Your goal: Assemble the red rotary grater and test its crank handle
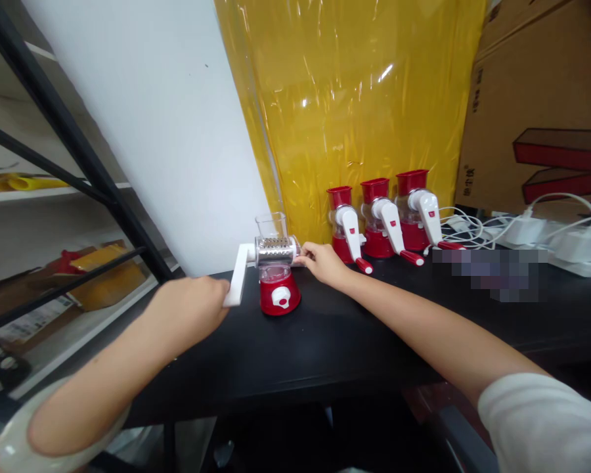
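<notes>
In front of me a rotary grater [280, 292] with a red base stands upright on the black table [295, 358]. Its metal grating drum [274, 251] sits sideways in the clear body, below a clear feed chute [270, 225]. A white crank arm [239, 276] slants down from the drum's left end. My left hand [194, 305] is closed round the end of that crank; the grip itself is hidden by my fingers. At the drum's right end my right hand [320, 261] pinches the edge of the body with thumb and fingertips.
Three more red and white graters [343, 230] stand in a row at the back right. Beyond them lie white cables [473, 230] and plugs [526, 230], before a large cardboard box [536, 98]. A black-framed shelf [128, 223] borders the left side. Yellow plastic sheeting [359, 98] hangs behind.
</notes>
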The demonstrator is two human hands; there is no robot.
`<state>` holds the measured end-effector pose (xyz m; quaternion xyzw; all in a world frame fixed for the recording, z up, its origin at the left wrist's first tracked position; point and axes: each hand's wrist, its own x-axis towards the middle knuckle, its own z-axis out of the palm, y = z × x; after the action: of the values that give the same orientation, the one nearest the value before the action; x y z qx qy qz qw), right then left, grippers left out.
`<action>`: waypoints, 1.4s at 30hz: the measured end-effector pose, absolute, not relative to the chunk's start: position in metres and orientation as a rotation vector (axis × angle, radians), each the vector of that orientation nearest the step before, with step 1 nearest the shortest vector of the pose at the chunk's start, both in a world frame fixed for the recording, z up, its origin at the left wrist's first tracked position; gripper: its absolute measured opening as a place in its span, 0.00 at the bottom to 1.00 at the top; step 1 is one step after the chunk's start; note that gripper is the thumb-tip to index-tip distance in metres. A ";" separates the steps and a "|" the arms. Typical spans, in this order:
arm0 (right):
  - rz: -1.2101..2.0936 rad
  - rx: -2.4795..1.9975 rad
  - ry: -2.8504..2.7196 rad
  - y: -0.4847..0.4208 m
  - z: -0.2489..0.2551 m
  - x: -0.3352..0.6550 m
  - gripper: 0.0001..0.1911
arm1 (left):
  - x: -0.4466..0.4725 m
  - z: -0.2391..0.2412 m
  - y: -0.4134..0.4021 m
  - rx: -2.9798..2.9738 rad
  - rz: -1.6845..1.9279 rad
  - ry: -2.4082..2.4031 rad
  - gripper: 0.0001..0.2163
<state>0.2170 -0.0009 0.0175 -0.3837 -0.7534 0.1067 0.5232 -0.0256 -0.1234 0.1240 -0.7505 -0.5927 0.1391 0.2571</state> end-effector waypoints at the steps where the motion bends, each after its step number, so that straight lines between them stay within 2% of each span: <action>1: 0.267 -0.911 -1.802 -0.001 0.017 0.217 0.13 | -0.019 0.138 -0.127 -1.960 0.296 -1.586 0.14; 4: 0.282 -0.893 -1.799 0.000 0.016 0.218 0.12 | -0.002 0.173 -0.119 -1.813 0.023 -1.553 0.12; 8: 0.314 -0.891 -1.769 0.003 0.013 0.219 0.12 | 0.010 0.200 -0.078 -1.794 -0.087 -1.486 0.12; 19: 0.329 -0.867 -1.831 0.001 0.016 0.219 0.09 | 0.011 0.218 -0.006 -1.773 -0.155 -1.401 0.14; 26: 0.325 -0.863 -1.842 -0.004 0.019 0.216 0.08 | -0.025 0.188 0.030 -1.818 -0.234 -1.361 0.15; 32: 0.335 -0.886 -1.824 -0.002 0.019 0.218 0.08 | -0.051 0.138 0.036 -1.854 0.025 -1.445 0.14; 38: 0.358 -0.894 -1.807 0.000 0.017 0.218 0.10 | -0.068 0.086 0.006 -2.057 0.235 -1.568 0.20; 42: 0.351 -0.879 -1.818 0.000 0.016 0.217 0.09 | -0.072 0.079 -0.038 -2.152 0.340 -1.593 0.15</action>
<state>0.2174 0.0001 0.0157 -0.3665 -0.7582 0.1465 0.5190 -0.0720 -0.0378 0.0786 -0.7778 -0.5758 0.1229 0.2197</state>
